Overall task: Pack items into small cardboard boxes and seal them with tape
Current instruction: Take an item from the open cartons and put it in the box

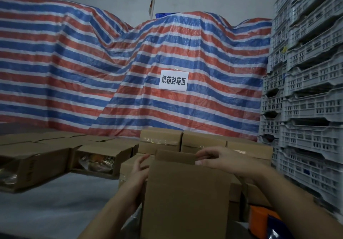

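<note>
Presently left hand (138, 172) grips the cardboard box (185, 198) side, right hand (220, 160) pinching its top flap (174, 157), probably steadying it for closing.

Cardboard box (185, 198) stands near centre, left hand (138, 173) on its left side, right hand (219, 158) on its far top flap. Left of it, open boxes (100, 157) lie on their sides on the table (46, 207) with packed items (96, 161) inside; sealed boxes (185, 140) are stacked just behind it, and a tape dispenser (263, 222) sits near right. Tarp (130, 68) hangs across the far side with a paper sign (173, 80) on it; crates (306, 83) are stacked at far right.
</note>
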